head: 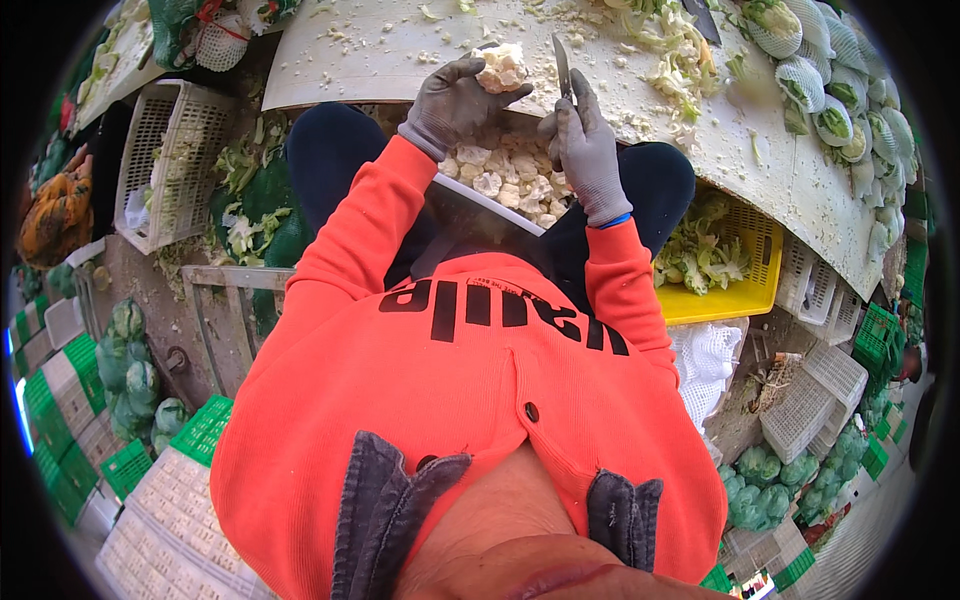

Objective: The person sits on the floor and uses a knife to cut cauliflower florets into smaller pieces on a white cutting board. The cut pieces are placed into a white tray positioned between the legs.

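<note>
My gloved left hand (pixel 457 105) holds a piece of cauliflower head (pixel 502 67), its fingers curled under and beside it. A knife (pixel 562 64) with its blade pointing up and away is gripped in my right hand (pixel 585 142), also gloved in grey. The blade stands apart from the cauliflower, a little to its right. Below both hands, between my knees, a white-rimmed container (pixel 491 204) holds many cut cauliflower florets (pixel 517 176). Part of that container is hidden by my hands and legs.
A white work table (pixel 360 56) strewn with crumbs curves ahead. Leaf trimmings (pixel 682 71) and net-wrapped cauliflowers (pixel 832 120) lie on its right. A yellow crate (pixel 761 262) of leaves stands by my right knee, a white crate (pixel 169 161) at far left. A metal frame (pixel 232 276) stands left.
</note>
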Motion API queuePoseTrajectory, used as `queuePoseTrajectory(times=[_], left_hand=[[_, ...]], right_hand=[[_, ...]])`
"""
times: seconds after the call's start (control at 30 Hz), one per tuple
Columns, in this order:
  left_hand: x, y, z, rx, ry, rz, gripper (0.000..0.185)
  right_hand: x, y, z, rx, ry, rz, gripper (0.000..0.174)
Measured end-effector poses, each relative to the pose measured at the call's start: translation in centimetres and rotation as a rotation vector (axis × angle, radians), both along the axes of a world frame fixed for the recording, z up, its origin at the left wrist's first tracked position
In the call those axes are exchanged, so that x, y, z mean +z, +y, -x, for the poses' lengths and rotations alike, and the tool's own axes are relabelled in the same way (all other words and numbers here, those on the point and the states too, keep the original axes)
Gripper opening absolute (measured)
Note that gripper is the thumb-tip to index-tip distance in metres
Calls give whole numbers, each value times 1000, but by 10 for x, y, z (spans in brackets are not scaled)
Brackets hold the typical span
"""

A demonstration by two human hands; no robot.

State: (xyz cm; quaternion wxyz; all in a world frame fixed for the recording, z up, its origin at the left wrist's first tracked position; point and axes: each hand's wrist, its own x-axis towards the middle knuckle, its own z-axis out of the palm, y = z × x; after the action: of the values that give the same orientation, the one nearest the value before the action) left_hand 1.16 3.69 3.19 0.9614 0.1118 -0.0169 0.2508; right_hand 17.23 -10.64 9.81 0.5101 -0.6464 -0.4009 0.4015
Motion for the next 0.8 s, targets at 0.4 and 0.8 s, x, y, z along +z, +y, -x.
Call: queuePoseTrajectory(times=[0.4,0.8], left_hand=[[6,-28,6,1,153,84,37],[29,-45,2,235,452,-268,47]], right_hand=[[9,-1,22,143,-460,-90,56],[2,0,16,299,-622,86,62]])
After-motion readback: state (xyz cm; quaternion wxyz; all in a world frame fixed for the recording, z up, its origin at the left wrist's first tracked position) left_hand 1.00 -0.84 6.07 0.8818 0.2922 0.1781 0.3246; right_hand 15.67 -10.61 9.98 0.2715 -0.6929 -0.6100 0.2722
